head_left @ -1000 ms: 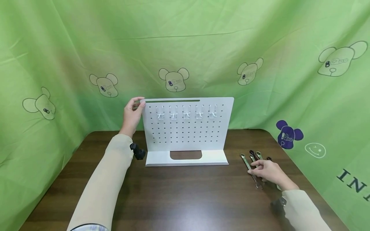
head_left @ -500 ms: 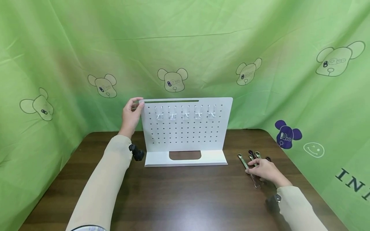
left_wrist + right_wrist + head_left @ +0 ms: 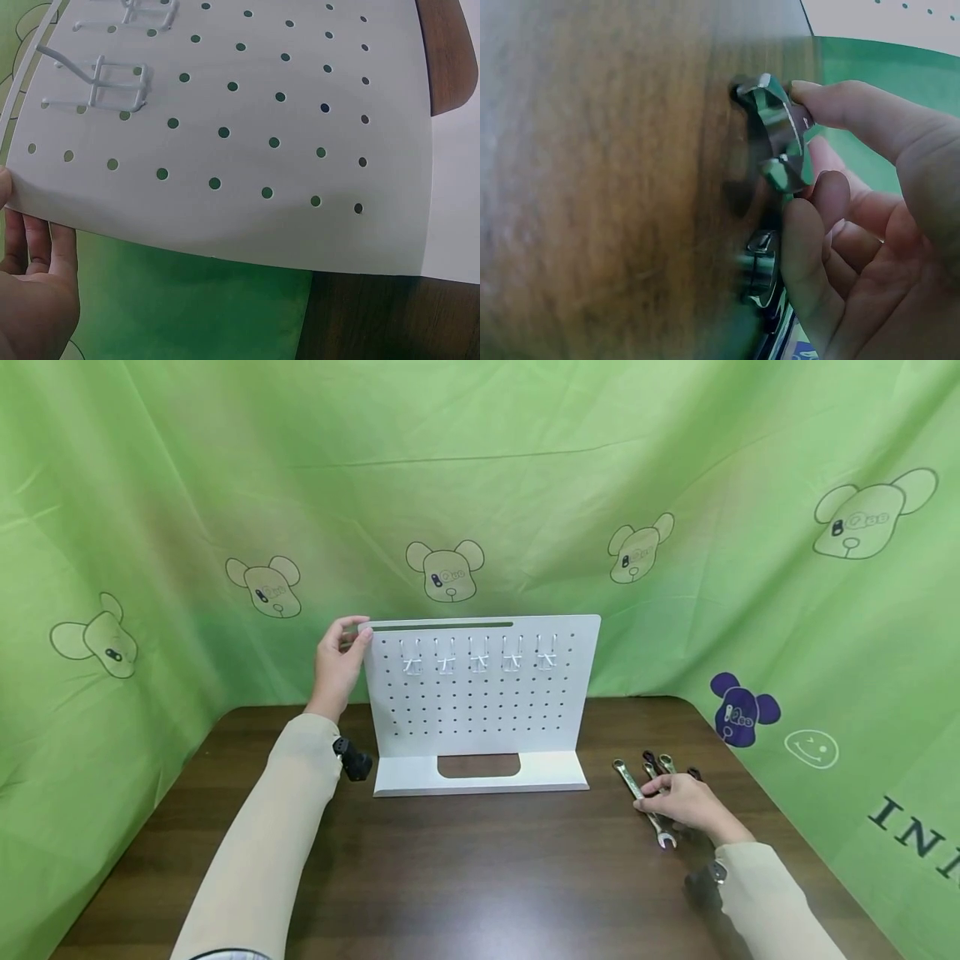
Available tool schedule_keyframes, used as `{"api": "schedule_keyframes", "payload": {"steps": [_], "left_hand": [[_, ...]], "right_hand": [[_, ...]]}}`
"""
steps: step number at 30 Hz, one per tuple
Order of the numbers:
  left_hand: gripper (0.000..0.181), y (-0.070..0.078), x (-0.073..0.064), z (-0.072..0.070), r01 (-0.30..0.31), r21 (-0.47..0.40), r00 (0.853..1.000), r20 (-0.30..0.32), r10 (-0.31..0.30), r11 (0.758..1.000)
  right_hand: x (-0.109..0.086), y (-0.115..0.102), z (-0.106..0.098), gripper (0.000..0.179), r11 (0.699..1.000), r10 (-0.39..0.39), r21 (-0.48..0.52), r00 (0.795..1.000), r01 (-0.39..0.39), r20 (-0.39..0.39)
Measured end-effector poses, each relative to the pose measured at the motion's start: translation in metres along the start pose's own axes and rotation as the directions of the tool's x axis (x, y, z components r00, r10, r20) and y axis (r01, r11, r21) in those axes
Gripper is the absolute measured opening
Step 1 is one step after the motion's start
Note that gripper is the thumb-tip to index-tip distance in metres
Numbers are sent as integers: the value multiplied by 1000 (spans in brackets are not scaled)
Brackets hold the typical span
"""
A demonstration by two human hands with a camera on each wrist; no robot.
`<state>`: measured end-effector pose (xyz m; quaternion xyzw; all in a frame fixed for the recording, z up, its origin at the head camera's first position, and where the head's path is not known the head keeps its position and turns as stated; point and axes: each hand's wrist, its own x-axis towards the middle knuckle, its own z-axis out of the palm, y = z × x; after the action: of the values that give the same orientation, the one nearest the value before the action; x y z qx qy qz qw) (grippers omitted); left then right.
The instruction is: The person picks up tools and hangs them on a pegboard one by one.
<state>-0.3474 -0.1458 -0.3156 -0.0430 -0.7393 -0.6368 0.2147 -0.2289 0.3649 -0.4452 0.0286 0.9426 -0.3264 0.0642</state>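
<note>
My left hand [image 3: 335, 667] grips the upper left corner of a white pegboard [image 3: 480, 718], its thumb on the front face and fingers behind. In the left wrist view that hand [image 3: 37, 285] shows at the lower left, beside a white wire hook [image 3: 116, 84]. My right hand [image 3: 693, 803] pinches a silver combination wrench [image 3: 628, 781] between thumb and fingers, low over the table at the right. In the right wrist view, the open end of this wrench [image 3: 784, 127] points toward the camera. Several other wrenches [image 3: 666, 762], some dark, lie partly hidden behind the right hand.
The board stands on its white base [image 3: 553, 770] near the back of the brown wooden table [image 3: 480, 868]. A row of white hooks [image 3: 479, 653] runs across its upper part. A green curtain [image 3: 525, 485] with printed bear heads hangs behind and at both sides.
The head view has shifted slightly. My right hand and the pinched wrench have moved a little left, and the wrench's open end shows more clearly. My left hand keeps its hold on the board.
</note>
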Motion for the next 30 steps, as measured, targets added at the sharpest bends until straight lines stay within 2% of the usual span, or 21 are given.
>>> {"api": "schedule_keyframes", "payload": {"steps": [5,12,20,30], "left_hand": [[31,0,0,0,-2,0,1000,-8,2,1000],[31,-1,0,0,-5,4,1000,-10,5,1000],[30,0,0,1,-8,9,1000,-8,8,1000],[30,2,-1,1,3,5,1000,-4,-3,1000]], "right_hand": [[1,0,-1,34,1000,-11,-23,1000,11,-2],[-1,2,-1,29,1000,2,22,1000,-2,14],[-1,1,-4,26,996,-45,-79,998,43,-32],[-5,-3,-10,23,999,-50,1,999,50,7]]}}
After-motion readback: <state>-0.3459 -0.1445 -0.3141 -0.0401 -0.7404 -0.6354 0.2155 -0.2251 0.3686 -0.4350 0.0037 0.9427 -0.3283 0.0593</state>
